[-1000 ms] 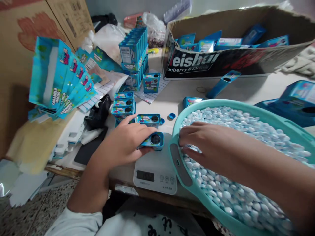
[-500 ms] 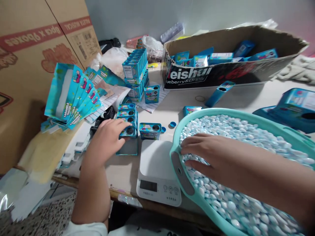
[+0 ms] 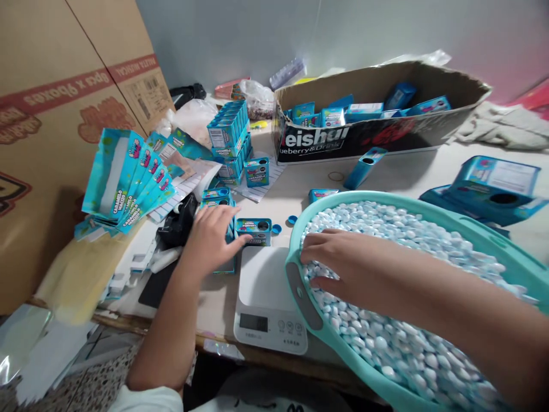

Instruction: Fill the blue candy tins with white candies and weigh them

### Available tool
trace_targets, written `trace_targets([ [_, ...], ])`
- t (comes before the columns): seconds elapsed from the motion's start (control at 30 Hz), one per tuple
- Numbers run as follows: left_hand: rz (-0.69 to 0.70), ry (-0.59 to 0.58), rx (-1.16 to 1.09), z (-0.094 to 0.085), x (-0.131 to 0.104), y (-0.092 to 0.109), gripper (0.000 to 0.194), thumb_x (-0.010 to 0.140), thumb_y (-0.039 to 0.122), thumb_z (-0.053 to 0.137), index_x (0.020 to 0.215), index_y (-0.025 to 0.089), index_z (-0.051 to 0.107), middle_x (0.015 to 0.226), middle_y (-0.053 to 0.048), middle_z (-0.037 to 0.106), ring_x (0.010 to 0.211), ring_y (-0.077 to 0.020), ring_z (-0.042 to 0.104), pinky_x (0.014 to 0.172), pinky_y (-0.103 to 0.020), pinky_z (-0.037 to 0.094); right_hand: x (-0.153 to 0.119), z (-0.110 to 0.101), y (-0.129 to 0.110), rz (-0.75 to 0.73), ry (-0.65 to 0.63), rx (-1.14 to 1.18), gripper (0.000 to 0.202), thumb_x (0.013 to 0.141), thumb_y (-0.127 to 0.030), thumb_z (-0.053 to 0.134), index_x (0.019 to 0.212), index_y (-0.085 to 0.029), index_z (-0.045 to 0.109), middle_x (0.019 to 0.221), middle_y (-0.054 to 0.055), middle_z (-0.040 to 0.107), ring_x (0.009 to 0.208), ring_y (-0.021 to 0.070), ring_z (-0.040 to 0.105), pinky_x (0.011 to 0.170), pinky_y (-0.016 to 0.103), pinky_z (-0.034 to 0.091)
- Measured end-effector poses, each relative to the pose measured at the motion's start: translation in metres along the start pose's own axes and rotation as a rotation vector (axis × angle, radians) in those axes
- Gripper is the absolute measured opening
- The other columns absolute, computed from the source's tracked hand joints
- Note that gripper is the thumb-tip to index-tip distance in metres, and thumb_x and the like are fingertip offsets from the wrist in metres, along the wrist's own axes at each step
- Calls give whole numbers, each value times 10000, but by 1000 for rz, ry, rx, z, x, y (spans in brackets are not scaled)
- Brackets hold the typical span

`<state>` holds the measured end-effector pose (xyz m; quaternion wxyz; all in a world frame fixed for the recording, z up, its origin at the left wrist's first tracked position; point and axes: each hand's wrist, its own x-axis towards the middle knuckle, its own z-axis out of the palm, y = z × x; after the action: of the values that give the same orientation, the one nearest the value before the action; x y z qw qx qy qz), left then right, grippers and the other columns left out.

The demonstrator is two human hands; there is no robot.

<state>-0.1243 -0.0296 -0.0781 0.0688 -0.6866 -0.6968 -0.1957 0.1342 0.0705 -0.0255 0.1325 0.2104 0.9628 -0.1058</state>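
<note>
Table [image 3: 300,183]: pale surface beneath the work.
Left hand [image 3: 210,234]: thumb spread wide from fingers, over a row of tins [image 3: 215,202] in a tray [image 3: 226,268]; contact unclear.
Right hand [image 3: 343,257]: fingers among candies [image 3: 381,343], grip hidden.
Seemingly unfinished: uncapped tin [image 3: 246,233] just beyond left thumb; loose cap [image 3: 292,220] farther right.
Between hands: scale [image 3: 261,280], basin rim [image 3: 293,246] in the way.
Beyond left fingers: stacked packs [image 3: 229,134], apparently done.
Beyond right fingers: carton [image 3: 355,146] of tins, apparently left over.

Scale [image 3: 265,280] L of basin [image 3: 294,244], candies [image 3: 398,352] in it, ctn [image 3: 364,136] behind
</note>
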Motion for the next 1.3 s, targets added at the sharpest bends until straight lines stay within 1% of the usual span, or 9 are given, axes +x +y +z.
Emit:
trace_targets([
  [0.27,58,-116,32,23,10,18,354,934,238,670,1285,192,661,1230,-92,743,1215,-288,682,1314,-602,222,-4,-8,-10,15,-42,-12,121,856,-220,728,976,-212,741,1097,87,696,1061,303,643,825,381,459],
  [0.43,136,263,-23,13,3,20,331,965,336,682,1278,229,677,1145,-74,753,1097,-259,711,1298,-584,251,-8,-13,-15,42,-46,-21,141,858,-208,724,997,-201,744,1117,89,695,1079,305,634,757,366,415],
  [0.53,126,451,-158,5,-2,21,390,933,439,730,1263,236,683,1114,-74,758,1077,-253,714,1191,-486,436,-11,-17,-19,56,-54,-25,147,860,-196,718,1005,-202,743,1120,77,696,1067,297,637,726,360,401],
  [0.67,107,165,-424,-6,-7,19,330,852,364,791,1140,222,715,1058,-58,766,997,-232,727,875,-324,588,-13,-21,-20,71,-64,-30,156,850,-198,728,1005,-193,748,1111,81,701,1052,302,642,702,362,392],
  [0.77,145,-203,-515,-13,-9,19,298,840,239,759,1136,237,725,1096,-42,768,1022,-227,732,881,-311,584,-13,-22,-20,74,-84,-26,160,848,-215,747,1006,-194,750,1130,87,703,1070,307,646,733,369,418],
  [0.87,144,-297,-543,-17,-10,18,394,851,337,801,1224,254,707,1212,-55,755,1132,-253,717,972,-347,574,-11,-21,-20,72,-101,-24,174,858,-228,749,1028,-193,749,1161,98,697,1093,315,644,800,387,452],
  [0.97,177,-153,-614,-16,-12,14,687,797,694,783,1307,245,678,1261,-98,741,1163,-286,705,1011,-388,562,-9,-18,-19,64,-119,-18,177,864,-232,743,1038,-200,741,1164,97,689,1106,322,638,858,416,477],
  [1.07,200,79,-699,-13,-14,9,948,812,960,367,1310,221,688,1149,-124,762,1038,-285,723,957,-410,561,-6,-13,-15,57,-122,-2,160,860,-222,732,1020,-213,728,1130,84,686,1098,320,637,881,439,488],
  [1.3,167,366,-411,-15,-15,8,1002,928,862,48,1125,181,756,870,-100,763,827,-239,722,773,-372,531,-2,-2,-6,78,-97,53,129,859,-257,730,982,-241,692,1090,61,659,1057,307,627,829,423,458],
])
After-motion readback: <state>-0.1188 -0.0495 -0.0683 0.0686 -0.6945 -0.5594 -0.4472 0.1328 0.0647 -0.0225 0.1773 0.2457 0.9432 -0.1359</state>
